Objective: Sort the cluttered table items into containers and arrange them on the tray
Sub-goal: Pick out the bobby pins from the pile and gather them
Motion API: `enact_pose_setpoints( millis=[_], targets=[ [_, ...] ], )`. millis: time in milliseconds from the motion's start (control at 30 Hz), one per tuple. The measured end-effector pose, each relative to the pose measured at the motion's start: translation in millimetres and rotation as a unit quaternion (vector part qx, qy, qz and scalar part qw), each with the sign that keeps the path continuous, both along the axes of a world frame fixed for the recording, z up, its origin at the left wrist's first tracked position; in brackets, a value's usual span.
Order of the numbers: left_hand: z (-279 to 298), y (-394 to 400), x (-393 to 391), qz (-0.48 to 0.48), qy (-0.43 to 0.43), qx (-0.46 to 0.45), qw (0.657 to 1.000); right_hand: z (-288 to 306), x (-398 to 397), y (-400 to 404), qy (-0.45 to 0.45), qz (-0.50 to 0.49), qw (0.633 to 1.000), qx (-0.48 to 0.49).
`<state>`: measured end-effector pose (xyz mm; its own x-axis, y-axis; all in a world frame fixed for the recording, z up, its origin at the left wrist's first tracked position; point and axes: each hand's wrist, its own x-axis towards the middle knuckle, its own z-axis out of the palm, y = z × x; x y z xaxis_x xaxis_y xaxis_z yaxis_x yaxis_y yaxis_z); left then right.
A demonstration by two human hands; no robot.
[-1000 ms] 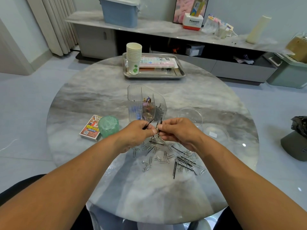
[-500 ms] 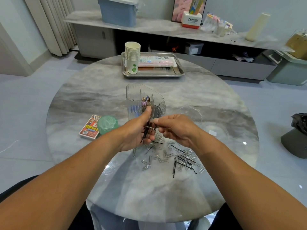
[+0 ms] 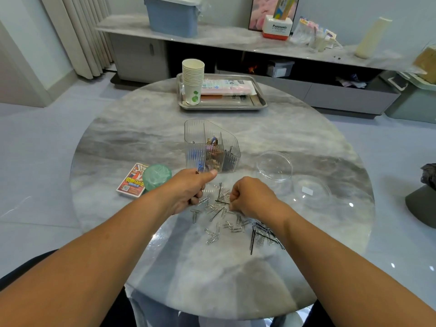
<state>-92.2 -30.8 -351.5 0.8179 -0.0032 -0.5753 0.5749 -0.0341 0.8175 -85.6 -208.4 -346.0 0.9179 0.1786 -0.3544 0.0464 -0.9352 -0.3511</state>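
A mixed pile of silver paper clips (image 3: 219, 220) and black hairpins (image 3: 259, 234) lies on the round marble table (image 3: 132, 142) in front of me. Behind it stands a clear divided organizer (image 3: 212, 147) with coloured clips and black pins in its compartments. My left hand (image 3: 188, 192) is a fist just in front of the organizer, and dark pin ends stick out by the thumb. My right hand (image 3: 250, 197) rests on the pile, its fingertips pinched on one black hairpin (image 3: 221, 202) lying on the table. A steel tray (image 3: 221, 106) sits at the far side.
On the tray are a stack of paper cups (image 3: 193, 79) and a pink packet (image 3: 226, 87). A card box (image 3: 132, 182) and a green round lid (image 3: 157, 175) lie at the left. Two clear round dishes (image 3: 274, 166) (image 3: 311, 191) sit at the right.
Both hands have come down from in front of the organizer. The left hand has closed into a fist, and the right hand has dropped onto the pile and pinched a hairpin.
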Motion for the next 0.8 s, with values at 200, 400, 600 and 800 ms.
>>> enact_pose_setpoints(
  millis=[200,400,600,800],
  targets=[
    [6.5,-2.1,0.9,0.054,0.052,-0.068,0.995,3.7,-2.2,3.7,0.010,0.056,0.994,-0.093],
    [12.0,-5.4,-1.6,0.087,0.083,-0.154,0.981,30.1,3.6,2.3,0.037,-0.070,0.981,0.178],
    [10.9,-8.7,-4.3,0.037,0.093,-0.200,0.975,18.4,-5.2,26.9,0.079,-0.112,0.927,0.349],
    [11.0,-1.7,-3.0,0.109,0.072,-0.183,0.974,2.2,13.3,16.5,-0.067,-0.044,0.979,0.188]
  ],
)
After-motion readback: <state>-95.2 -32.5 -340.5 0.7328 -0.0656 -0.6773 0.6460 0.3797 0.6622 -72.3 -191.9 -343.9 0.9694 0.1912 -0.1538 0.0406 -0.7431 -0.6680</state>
